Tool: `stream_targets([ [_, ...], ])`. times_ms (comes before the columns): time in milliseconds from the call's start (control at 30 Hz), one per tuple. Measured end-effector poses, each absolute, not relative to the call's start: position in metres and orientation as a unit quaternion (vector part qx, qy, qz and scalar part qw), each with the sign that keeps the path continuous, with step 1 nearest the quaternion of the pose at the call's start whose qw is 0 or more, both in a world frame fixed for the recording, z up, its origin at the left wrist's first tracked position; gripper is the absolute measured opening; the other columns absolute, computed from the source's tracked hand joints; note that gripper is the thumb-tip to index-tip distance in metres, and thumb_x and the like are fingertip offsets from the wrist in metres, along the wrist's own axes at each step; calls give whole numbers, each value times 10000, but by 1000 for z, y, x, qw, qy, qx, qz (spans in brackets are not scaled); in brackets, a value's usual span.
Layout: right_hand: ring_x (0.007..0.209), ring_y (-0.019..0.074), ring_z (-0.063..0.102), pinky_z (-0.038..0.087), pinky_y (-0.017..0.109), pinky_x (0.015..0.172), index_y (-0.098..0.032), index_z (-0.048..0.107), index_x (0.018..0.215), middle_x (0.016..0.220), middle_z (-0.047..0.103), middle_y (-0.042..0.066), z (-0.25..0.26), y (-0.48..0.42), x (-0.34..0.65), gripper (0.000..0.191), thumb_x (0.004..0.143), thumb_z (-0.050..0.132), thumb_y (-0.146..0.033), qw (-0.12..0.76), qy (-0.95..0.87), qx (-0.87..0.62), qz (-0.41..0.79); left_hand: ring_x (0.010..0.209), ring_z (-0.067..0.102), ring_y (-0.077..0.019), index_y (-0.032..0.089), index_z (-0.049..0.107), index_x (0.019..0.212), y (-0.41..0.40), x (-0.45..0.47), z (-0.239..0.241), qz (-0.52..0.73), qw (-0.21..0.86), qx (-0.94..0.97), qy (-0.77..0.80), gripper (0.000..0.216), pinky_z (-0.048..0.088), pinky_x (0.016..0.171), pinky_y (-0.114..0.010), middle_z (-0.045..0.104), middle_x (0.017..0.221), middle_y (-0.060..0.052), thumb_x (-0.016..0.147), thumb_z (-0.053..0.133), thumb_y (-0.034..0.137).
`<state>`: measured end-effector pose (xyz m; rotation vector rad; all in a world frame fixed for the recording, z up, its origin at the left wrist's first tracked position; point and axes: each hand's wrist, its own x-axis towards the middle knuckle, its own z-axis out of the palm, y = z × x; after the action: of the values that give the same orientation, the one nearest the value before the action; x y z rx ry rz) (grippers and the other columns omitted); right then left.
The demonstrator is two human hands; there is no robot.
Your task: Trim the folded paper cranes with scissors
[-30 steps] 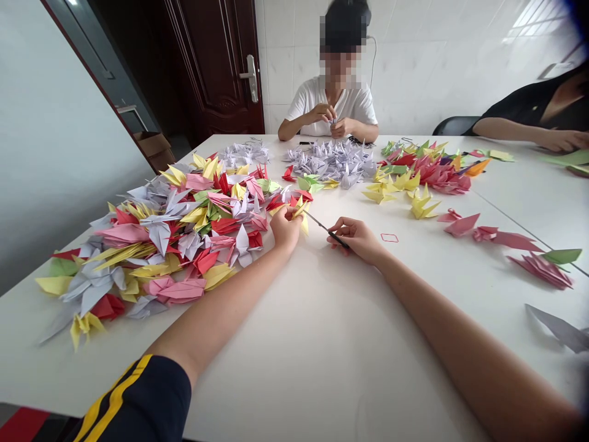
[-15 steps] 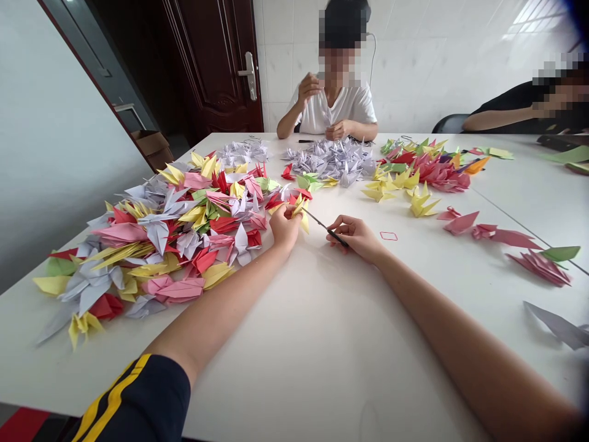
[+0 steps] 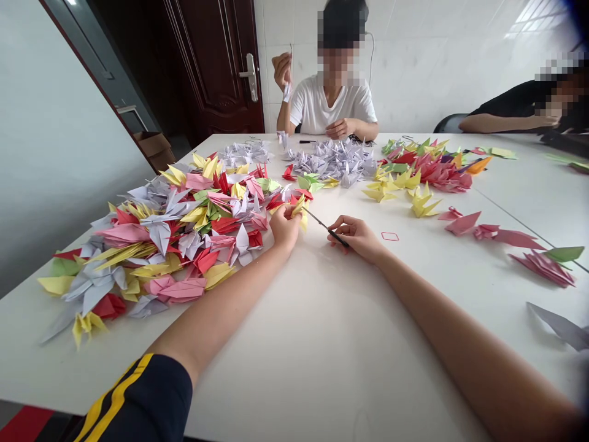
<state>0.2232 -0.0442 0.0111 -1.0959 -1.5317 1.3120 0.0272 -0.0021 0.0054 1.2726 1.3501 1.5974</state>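
Left hand (image 3: 284, 226) is clamped on a yellow paper crane (image 3: 299, 209), right at the edge of the big heap of paper cranes (image 3: 184, 227)! Right hand (image 3: 356, 238) pinches a slim dark rod (image 3: 327, 229), its tip by the crane. Upper left, a cardboard box (image 3: 153, 144), contents hidden.

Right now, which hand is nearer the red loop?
Right hand, pinching a needle, just left of the red loop, not touching it; left hand, holding a yellow paper crane, farther left.

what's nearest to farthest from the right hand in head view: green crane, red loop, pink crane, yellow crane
Right hand:
1. Red loop, just rightward
2. Yellow crane, farther right
3. Pink crane, farther still
4. Green crane, near right edge
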Motion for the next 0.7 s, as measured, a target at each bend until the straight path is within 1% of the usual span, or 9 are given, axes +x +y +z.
stream_targets([
  [67, 466, 101, 551, 404, 222, 422, -196, 627, 850, 681, 701, 14, 11, -44, 223, 397, 670, 859, -464, 410, -605, -439, 523, 799, 667, -172, 171, 666, 833, -1, 27, 4, 615, 340, 490, 515, 109, 496, 754, -271, 733, 881, -47, 735, 659, 123],
  [200, 471, 103, 553, 405, 220, 418, -194, 626, 849, 682, 705, 18, 10, -44, 223, 393, 670, 857, -458, 407, -606, -443, 520, 807, 655, -174, 173, 665, 792, 2, 25, 1, 609, 319, 510, 516, 23, 479, 756, -264, 726, 853, -40, 780, 645, 168],
  [333, 438, 86, 517, 398, 223, 413, -191, 632, 855, 694, 717, 24, 12, -45, 222, 394, 668, 850, -459, 408, -607, -447, 516, 813, 648, -179, 176, 666, 785, 3, 24, 1, 604, 300, 518, 526, 23, 468, 764, -270, 726, 858, -39, 791, 645, 177],
  [433, 463, 100, 540, 394, 221, 406, -191, 627, 837, 704, 724, 35, 14, -46, 222, 410, 640, 857, -467, 410, -603, -450, 516, 827, 646, -179, 178, 670, 804, 3, 24, 0, 604, 300, 518, 527, 34, 466, 766, -267, 729, 872, -41, 799, 637, 186],
  [600, 468, 103, 545, 392, 220, 398, -193, 631, 840, 706, 723, 37, 15, -47, 221, 401, 640, 855, -460, 407, -602, -452, 518, 785, 639, -165, 179, 666, 802, 0, 25, 3, 606, 305, 513, 525, 35, 466, 733, -255, 723, 850, -36, 780, 645, 162],
  [700, 480, 108, 556, 393, 220, 397, -195, 632, 839, 713, 725, 40, 15, -47, 220, 392, 648, 852, -457, 408, -602, -453, 516, 767, 648, -160, 179, 661, 802, -1, 26, 6, 610, 316, 505, 522, 76, 478, 723, -253, 727, 858, -35, 750, 653, 124],
])
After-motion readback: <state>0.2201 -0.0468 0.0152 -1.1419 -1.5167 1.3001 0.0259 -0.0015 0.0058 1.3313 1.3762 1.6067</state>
